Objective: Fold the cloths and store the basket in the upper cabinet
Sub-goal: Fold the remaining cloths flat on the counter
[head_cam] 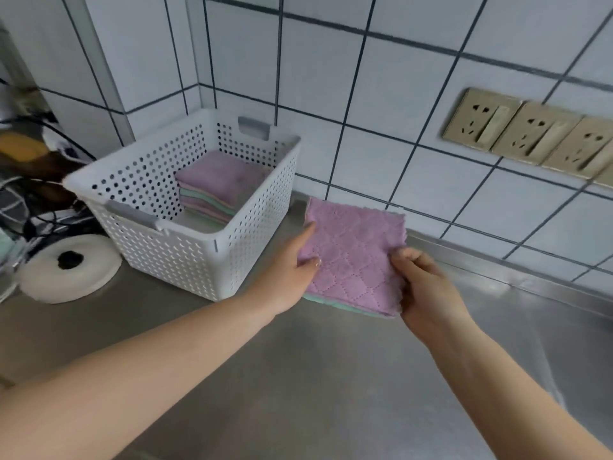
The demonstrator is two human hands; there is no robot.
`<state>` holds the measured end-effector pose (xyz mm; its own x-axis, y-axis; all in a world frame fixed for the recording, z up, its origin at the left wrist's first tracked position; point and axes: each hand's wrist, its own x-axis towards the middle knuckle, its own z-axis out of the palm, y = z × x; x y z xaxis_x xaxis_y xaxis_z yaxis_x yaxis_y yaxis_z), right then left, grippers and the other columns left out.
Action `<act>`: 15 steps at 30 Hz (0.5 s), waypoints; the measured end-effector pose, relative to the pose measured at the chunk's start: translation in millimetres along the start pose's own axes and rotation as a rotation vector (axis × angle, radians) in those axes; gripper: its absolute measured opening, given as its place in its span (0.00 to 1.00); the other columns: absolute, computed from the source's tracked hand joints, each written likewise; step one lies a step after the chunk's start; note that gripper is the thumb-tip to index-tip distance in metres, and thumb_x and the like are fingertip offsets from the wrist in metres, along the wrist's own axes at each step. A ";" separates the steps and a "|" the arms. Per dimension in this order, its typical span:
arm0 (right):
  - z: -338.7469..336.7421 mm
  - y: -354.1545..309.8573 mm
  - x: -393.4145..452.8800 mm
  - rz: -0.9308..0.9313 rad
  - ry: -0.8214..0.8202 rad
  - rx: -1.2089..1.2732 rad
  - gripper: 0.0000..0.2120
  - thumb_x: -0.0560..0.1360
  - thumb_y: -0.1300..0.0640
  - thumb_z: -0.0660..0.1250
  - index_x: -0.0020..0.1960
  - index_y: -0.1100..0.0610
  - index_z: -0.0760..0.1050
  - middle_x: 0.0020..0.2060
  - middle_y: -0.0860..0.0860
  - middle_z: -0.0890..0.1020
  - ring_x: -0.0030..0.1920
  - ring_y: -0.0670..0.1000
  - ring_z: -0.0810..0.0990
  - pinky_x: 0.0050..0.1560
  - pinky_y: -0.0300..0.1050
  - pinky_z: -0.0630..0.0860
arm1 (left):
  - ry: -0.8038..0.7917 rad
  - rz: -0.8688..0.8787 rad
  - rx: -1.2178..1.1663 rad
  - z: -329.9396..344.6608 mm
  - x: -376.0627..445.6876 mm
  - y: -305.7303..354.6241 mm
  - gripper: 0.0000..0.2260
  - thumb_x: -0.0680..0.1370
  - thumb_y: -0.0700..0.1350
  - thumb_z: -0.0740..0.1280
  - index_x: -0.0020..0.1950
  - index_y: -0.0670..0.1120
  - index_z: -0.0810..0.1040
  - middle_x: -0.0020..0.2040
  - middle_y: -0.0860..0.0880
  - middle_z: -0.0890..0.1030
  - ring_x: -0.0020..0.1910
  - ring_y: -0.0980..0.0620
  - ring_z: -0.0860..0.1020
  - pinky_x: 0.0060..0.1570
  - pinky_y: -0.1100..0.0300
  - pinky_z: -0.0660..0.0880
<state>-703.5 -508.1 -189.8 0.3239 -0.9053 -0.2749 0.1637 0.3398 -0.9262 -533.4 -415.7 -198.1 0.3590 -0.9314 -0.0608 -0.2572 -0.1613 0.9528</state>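
Pink quilted cloth point(355, 257), soft and light, held at centre frame by both hands.
Left hand point(292, 273) grips its left edge, right hand point(421, 283) pinches its lower right corner; limp, so best held by two edges; white basket point(185, 257) probably light.

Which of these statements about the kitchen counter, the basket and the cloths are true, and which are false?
1. The white perforated plastic basket already holds a stack of folded cloths. True.
2. The left hand and the right hand both hold the pink quilted cloth. True.
3. The pink quilted cloth is inside the basket. False: it is outside, to the basket's right, over the steel counter.
4. The basket stands in an upper cabinet. False: it stands on the steel counter, in the corner of the tiled wall.
5. Beige wall sockets sit on the tiled wall. True.
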 end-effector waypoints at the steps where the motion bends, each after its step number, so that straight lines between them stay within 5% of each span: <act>1: -0.5 -1.7 -2.3 -0.010 -0.019 0.005 0.15 0.77 0.64 0.61 0.36 0.52 0.79 0.37 0.47 0.82 0.36 0.47 0.78 0.33 0.37 0.75 | -0.005 -0.001 0.007 1.5 -1.0 2.4 0.26 0.80 0.41 0.60 0.75 0.57 0.57 0.68 0.61 0.61 0.38 0.75 0.70 0.31 0.84 0.62; 5: 27.8 -34.6 -8.3 -0.014 -0.105 0.086 0.15 0.78 0.66 0.59 0.45 0.55 0.83 0.45 0.49 0.86 0.43 0.45 0.84 0.39 0.35 0.79 | 0.009 0.079 0.036 -30.7 -2.4 38.2 0.26 0.80 0.41 0.61 0.75 0.56 0.57 0.75 0.55 0.58 0.49 0.80 0.66 0.43 0.84 0.61; 9: 66.9 -55.2 -0.7 -0.036 -0.129 0.079 0.12 0.78 0.65 0.59 0.52 0.56 0.81 0.47 0.50 0.85 0.46 0.46 0.84 0.43 0.37 0.80 | 0.025 0.134 0.074 -75.0 12.5 56.6 0.26 0.80 0.41 0.62 0.76 0.52 0.58 0.76 0.52 0.57 0.71 0.61 0.57 0.61 0.71 0.54; 15: 143.5 -60.8 20.5 -0.081 -0.121 0.048 0.12 0.77 0.66 0.62 0.53 0.55 0.81 0.49 0.51 0.85 0.46 0.46 0.83 0.41 0.33 0.78 | -0.015 0.120 0.050 -150.6 43.0 56.6 0.27 0.80 0.42 0.62 0.75 0.56 0.56 0.76 0.54 0.58 0.64 0.56 0.69 0.57 0.65 0.64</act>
<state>-573.1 -510.7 -102.1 0.4169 -0.8941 -0.1638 0.2374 0.2810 -0.9299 -397.4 -415.7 -101.9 0.3097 -0.9496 0.0485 -0.3420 -0.0636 0.9375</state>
